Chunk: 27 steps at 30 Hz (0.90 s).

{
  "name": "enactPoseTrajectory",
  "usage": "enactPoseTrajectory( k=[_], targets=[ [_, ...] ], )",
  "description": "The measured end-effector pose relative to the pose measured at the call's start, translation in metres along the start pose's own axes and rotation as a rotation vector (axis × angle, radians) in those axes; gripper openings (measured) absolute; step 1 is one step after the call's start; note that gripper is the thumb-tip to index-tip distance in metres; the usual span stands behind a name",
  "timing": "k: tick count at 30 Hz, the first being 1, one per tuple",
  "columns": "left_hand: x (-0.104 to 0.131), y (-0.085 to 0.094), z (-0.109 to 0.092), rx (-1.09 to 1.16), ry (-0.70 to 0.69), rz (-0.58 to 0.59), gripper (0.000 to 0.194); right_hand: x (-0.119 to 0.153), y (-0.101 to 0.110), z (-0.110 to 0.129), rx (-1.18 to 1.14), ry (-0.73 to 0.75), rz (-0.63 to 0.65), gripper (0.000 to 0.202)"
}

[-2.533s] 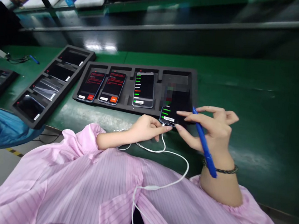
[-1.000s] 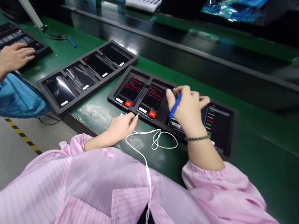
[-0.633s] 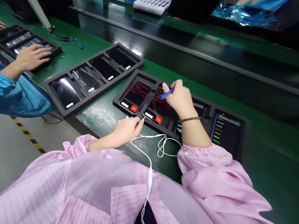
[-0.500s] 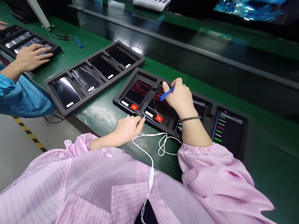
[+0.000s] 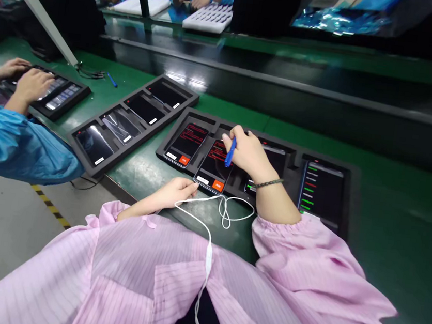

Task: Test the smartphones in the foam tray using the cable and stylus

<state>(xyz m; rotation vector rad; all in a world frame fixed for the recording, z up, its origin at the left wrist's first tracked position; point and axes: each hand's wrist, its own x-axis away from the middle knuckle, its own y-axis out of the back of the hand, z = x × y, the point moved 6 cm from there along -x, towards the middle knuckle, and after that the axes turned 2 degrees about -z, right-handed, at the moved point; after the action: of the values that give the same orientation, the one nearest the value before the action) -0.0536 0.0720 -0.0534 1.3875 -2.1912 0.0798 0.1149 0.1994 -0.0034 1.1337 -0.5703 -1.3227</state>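
Note:
A black foam tray (image 5: 352,198) on the green bench holds several phones. My right hand (image 5: 250,154) grips a blue pen (image 5: 230,152) and rests on the second phone (image 5: 214,167), whose screen shows red text. My left hand (image 5: 175,191) pinches the plug end of a white cable (image 5: 216,206) just below that phone's near edge. The leftmost phone (image 5: 185,145) also shows red text. The far right phone (image 5: 320,190) shows green and red lines. The third phone is mostly hidden by my wrist.
A second black tray (image 5: 84,155) of dark phones lies to the left. A person in blue sleeves (image 5: 12,133) handles phones in a third tray (image 5: 61,97) at far left. A blue pen (image 5: 112,79) lies behind. More people and white trays (image 5: 210,21) sit across the conveyor.
My right hand left the far right phone and moved left onto the second phone, drawing it toward the tray's near edge. My left hand carried the cable plug left to that phone.

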Motion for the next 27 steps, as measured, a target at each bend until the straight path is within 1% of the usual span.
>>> enactPoseTrajectory(
  k=[2, 3, 6, 7, 9, 11, 15, 18, 21, 24, 26, 27],
  targets=[
    [0.005, 0.002, -0.004, -0.088, -0.02, -0.058, 0.04, 0.0, 0.0, 0.001, -0.007, -0.016, -0.004, 0.016],
    [0.01, 0.004, -0.008, -0.165, -0.039, -0.101, 0.04, 0.0, 0.0, 0.002, -0.002, -0.029, -0.001, 0.016],
    [0.024, 0.008, -0.024, -0.537, -0.09, -0.231, 0.041, 0.0, -0.001, 0.003, 0.046, -0.072, 0.032, 0.016],
    [0.028, 0.008, -0.028, -0.673, -0.092, -0.254, 0.041, -0.001, -0.001, 0.004, 0.062, -0.078, 0.047, 0.016],
    [0.032, 0.004, -0.033, -0.885, -0.064, -0.26, 0.04, -0.002, -0.002, 0.005, 0.075, -0.074, 0.07, 0.017],
    [0.031, 0.0, -0.033, -0.987, -0.013, -0.256, 0.04, -0.002, -0.003, 0.005, 0.072, -0.063, 0.076, 0.019],
    [0.026, -0.003, -0.03, -1.007, 0.095, -0.312, 0.041, -0.002, 0.0, 0.005, 0.067, -0.06, 0.055, 0.02],
    [0.024, -0.002, -0.027, -0.986, 0.139, -0.364, 0.04, 0.0, 0.001, 0.007, 0.07, -0.077, 0.08, 0.021],
    [0.021, -0.001, -0.027, -0.935, 0.117, -0.392, 0.04, 0.0, 0.001, 0.01, 0.069, -0.08, 0.105, 0.02],
    [0.018, 0.003, -0.027, -0.838, 0.056, -0.404, 0.041, 0.0, 0.006, 0.009, 0.049, -0.105, 0.104, 0.019],
    [0.016, 0.007, -0.025, -0.738, -0.011, -0.372, 0.044, 0.005, 0.019, 0.011, 0.004, -0.108, 0.086, 0.02],
    [0.016, 0.009, -0.023, -0.688, -0.044, -0.351, 0.045, 0.01, 0.028, 0.017, -0.037, -0.072, 0.076, 0.022]
  ],
)
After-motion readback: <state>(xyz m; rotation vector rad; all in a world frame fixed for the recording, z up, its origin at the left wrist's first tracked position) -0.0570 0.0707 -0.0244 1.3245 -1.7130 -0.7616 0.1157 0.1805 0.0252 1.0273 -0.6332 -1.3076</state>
